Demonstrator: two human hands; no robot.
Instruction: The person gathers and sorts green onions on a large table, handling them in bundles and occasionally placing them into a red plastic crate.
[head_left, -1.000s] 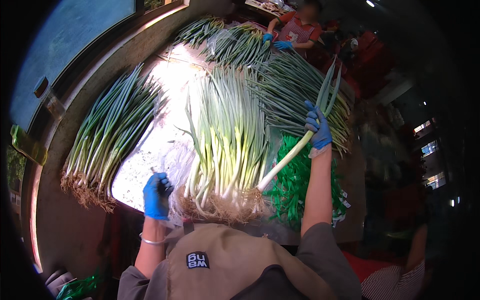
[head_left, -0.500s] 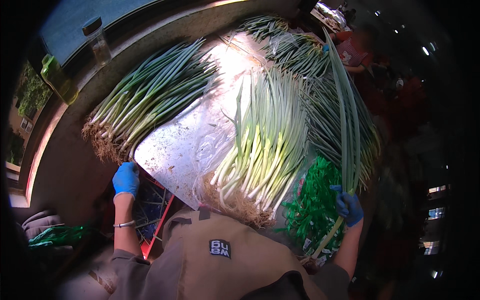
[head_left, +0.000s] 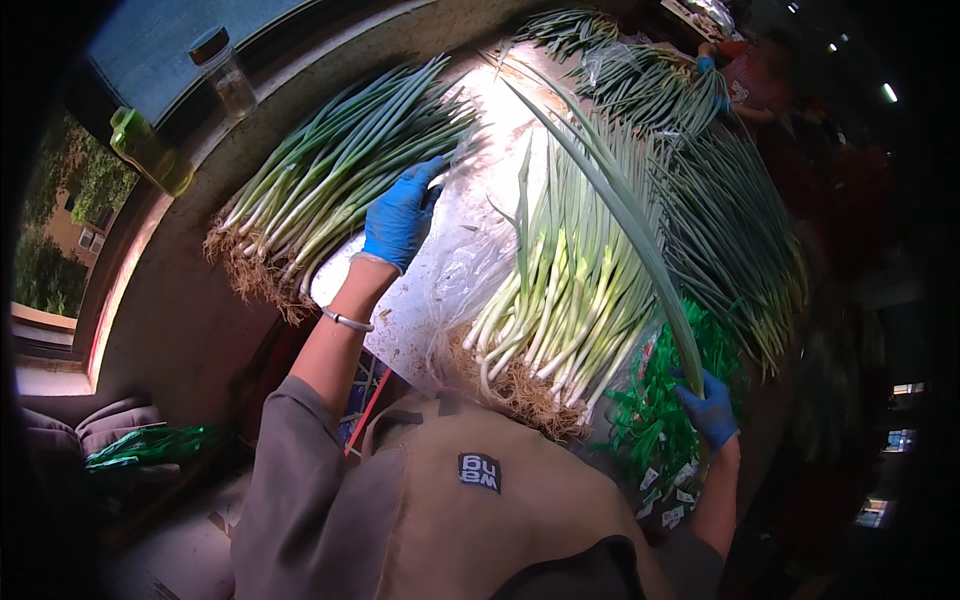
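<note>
Two blue-gloved hands are working over a table [head_left: 190, 300] heaped with green onions. The left hand [head_left: 400, 215] is reaching forward with its fingers spread apart, resting on the edge of the left pile [head_left: 320, 195], whose roots are pointing toward the person. The right hand [head_left: 710, 410] is sitting low at the right, clamped on one long onion [head_left: 610, 205] that is arching up and away over the middle pile [head_left: 570, 300], its leaf tip reaching toward the far side of the table. Three big piles are lying side by side near the person: the left one, the middle one on a clear plastic sheet [head_left: 450, 270], and a darker right pile [head_left: 740, 240]. A fourth heap [head_left: 640, 80] is lying farther back. Just beside the right hand a bunch of green ties [head_left: 650, 430] with white tags is hanging at the table edge. Two bottles are standing on the sill at the upper left, one clear [head_left: 225, 70] and one yellow-green [head_left: 150, 150]. Another person's blue glove [head_left: 712, 75] is showing at the far end.
</note>
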